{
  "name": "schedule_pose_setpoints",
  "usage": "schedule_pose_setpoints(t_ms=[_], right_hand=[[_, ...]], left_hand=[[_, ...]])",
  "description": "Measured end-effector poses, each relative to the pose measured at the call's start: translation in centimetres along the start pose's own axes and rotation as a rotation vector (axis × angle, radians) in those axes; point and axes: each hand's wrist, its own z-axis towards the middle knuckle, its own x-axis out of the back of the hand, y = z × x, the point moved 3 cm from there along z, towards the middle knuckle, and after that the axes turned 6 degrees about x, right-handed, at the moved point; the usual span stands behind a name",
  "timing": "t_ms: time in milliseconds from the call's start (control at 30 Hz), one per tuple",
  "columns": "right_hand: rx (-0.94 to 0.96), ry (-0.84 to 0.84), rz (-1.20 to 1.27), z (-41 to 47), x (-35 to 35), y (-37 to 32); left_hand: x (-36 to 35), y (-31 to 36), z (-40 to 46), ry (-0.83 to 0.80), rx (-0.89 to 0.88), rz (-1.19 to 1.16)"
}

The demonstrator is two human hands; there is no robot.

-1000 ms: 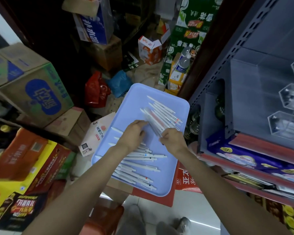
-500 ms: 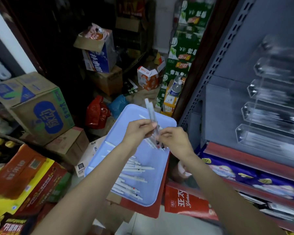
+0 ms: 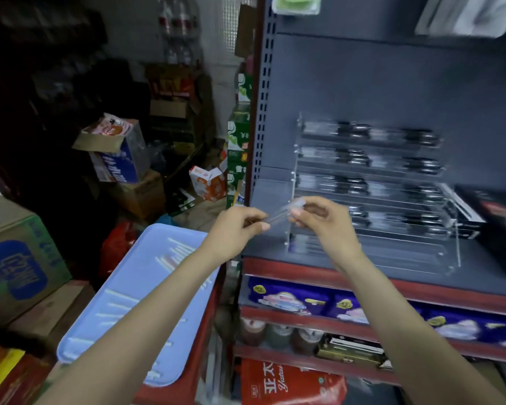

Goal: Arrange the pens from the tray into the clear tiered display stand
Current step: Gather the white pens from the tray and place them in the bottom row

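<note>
Both hands — left hand, right hand — pinch a pen bundle before the part-filled display stand; many pens remain in the tray.

1. A grey metal shelving unit with a perforated upright fills the frame from 12 to 3 o'clock; its shelf edges are red.
2. Purple packets and dark jars sit on the lower shelves around 5 o'clock.
3. Stacked cardboard boxes crowd the dim storeroom from 9 to 11 o'clock.
4. A green-and-blue printed carton stands at 9 o'clock.
5. A red bag lies at 6 o'clock.
</note>
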Motion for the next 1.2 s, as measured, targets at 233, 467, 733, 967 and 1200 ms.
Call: schedule_pose_setpoints(t_ms=[233, 467, 733, 967, 1200], right_hand=[[-0.052, 0.255, -0.040, -1.3, 10.0, 2.6], [-0.160, 0.213, -0.284, -1.6, 11.4, 6.1], [-0.087, -0.027, -0.699, -0.8, 11.1, 6.2], [-0.075, -0.073, -0.654, -0.6, 11.1, 5.4], [-0.002, -0.075, -0.136, -1.7, 10.7, 2.7]], left_hand=[[-1.7, 3.1, 1.2, 0.215, 0.019, 0.054], [-3.7, 4.0, 1.0, 0.195, 0.039, 0.090], [-4.4, 4.0, 0.6, 0.206, 0.067, 0.114], [-5.7, 4.0, 0.4, 0.139, 0.035, 0.174], [-7.6, 5.3, 0.9, 0.044, -0.025, 0.248]])
